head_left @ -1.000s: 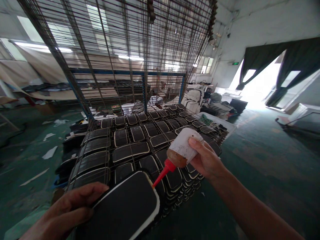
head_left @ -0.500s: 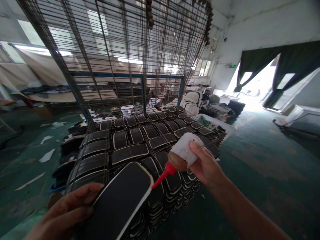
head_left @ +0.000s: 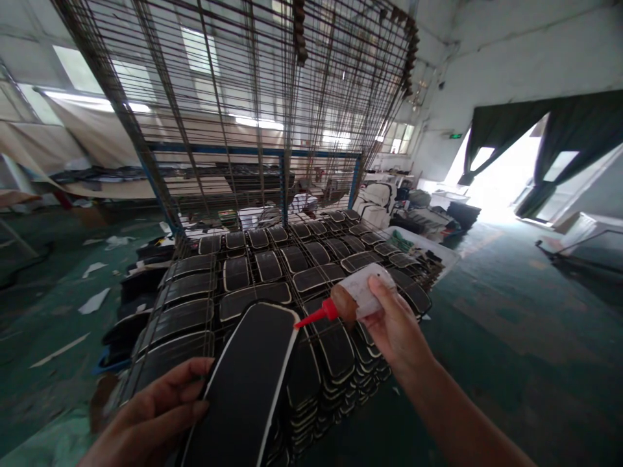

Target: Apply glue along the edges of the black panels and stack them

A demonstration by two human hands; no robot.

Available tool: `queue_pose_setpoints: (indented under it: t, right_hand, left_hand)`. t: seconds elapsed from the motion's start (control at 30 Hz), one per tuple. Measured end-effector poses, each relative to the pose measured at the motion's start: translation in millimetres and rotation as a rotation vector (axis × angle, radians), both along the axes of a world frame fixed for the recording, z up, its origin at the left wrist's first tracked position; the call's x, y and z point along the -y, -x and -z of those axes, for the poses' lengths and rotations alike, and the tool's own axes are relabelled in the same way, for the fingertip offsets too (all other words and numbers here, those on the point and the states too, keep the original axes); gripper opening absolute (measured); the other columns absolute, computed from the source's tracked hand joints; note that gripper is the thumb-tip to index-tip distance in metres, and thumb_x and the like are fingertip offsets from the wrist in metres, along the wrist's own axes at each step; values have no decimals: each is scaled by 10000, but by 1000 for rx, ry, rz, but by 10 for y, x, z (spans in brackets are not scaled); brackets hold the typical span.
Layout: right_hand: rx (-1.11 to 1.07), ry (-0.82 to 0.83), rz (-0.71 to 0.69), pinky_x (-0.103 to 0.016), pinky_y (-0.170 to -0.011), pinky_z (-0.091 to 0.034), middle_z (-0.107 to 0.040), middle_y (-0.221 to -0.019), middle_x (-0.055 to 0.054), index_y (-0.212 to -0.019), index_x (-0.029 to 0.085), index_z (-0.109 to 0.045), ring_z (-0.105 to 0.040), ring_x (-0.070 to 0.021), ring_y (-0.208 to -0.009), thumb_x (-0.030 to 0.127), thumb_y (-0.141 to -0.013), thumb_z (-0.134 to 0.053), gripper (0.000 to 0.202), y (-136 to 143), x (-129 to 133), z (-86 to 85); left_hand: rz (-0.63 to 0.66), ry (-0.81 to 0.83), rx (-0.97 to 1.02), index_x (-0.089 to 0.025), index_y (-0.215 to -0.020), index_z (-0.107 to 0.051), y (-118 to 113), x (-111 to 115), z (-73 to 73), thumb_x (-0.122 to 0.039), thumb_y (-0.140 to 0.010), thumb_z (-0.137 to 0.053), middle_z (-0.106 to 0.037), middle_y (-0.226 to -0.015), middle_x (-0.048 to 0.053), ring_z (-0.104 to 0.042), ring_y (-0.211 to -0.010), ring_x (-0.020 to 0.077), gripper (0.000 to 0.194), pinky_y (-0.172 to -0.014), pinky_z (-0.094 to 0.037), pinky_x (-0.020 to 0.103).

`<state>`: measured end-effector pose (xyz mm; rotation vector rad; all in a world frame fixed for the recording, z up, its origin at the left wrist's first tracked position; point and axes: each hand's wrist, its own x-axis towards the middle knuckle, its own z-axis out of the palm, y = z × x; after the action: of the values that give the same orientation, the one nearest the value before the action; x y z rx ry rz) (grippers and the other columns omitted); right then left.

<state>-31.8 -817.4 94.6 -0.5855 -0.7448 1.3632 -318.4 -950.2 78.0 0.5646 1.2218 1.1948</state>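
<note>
My left hand (head_left: 165, 405) is closed on the left edge of a black panel (head_left: 248, 383) with rounded corners and a pale border line. My right hand (head_left: 394, 318) grips a translucent glue bottle (head_left: 357, 292), tilted on its side, with brown liquid towards its red nozzle (head_left: 314, 316). The nozzle's tip touches or nearly touches the pale border at the panel's upper right corner. Beneath and beyond, many similar black panels (head_left: 316, 275) lie in rows on a wire rack. The panel's lower end runs out of view.
A raised wire grid (head_left: 233, 84) on a blue frame slants above the panels. White scraps (head_left: 95, 301) lie on the green floor at left. A white bin (head_left: 445, 259) stands behind the rack at right, near piled bags (head_left: 374, 201). Dark curtains (head_left: 516, 123) hang at a bright doorway.
The nozzle tip has moved up along the panel's right edge to its upper corner. The bottle now lies nearer level. The panel has turned more upright in view, and my left hand shifted slightly right.
</note>
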Motion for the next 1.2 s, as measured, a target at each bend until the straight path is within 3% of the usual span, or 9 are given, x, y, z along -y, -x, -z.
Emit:
queue_pose_setpoints:
  t: [0.23,0.37,0.67,0.97,1.2]
  right_hand:
    - [38,-64,-15,-223,-547,-539,-672,-861,-39,-939,170,-717,-615,-181,-713,362,-754,-909,328,36,121,44]
    - [73,-87,-36,-228,-631,-559,-659,-849,-36,-955,174,-721,-600,-166,-722,371,-788,-887,307,54,187,68]
    - [133,-155,-85,-236,-622,-518,-620,-823,-27,-944,203,-709,-570,-175,-722,366,-849,-830,224,139,359,112]
    - [199,-192,-174,-293,-706,-523,-635,-922,-41,-1127,257,-662,-594,-214,-809,374,-847,-819,341,154,522,178]
    - [232,-233,-201,-399,-756,-547,-673,-1071,-107,-1216,248,-615,-637,-316,-936,402,-818,-826,476,177,628,205]
  left_hand:
    - [-3,-6,1,-252,-947,-648,-43,-26,-47,-82,-573,-883,-797,-765,-12,-749,-685,225,473,-614,-613,292]
    - [-8,-5,34,-246,-1000,-644,-61,-37,-69,-124,-587,-886,-804,-824,25,-760,-730,265,494,-621,-624,325]
    - [-3,-1,-10,-225,-1087,-629,-24,-60,-67,-175,-650,-852,-799,-954,81,-758,-778,278,493,-666,-625,361]
    - [-16,24,-10,-205,-1102,-629,32,-72,-110,-157,-697,-816,-787,-979,97,-761,-802,277,449,-695,-633,377]
    - [-61,-5,3,-179,-1097,-625,40,-53,-126,-115,-732,-768,-784,-944,97,-755,-747,244,397,-641,-623,335]
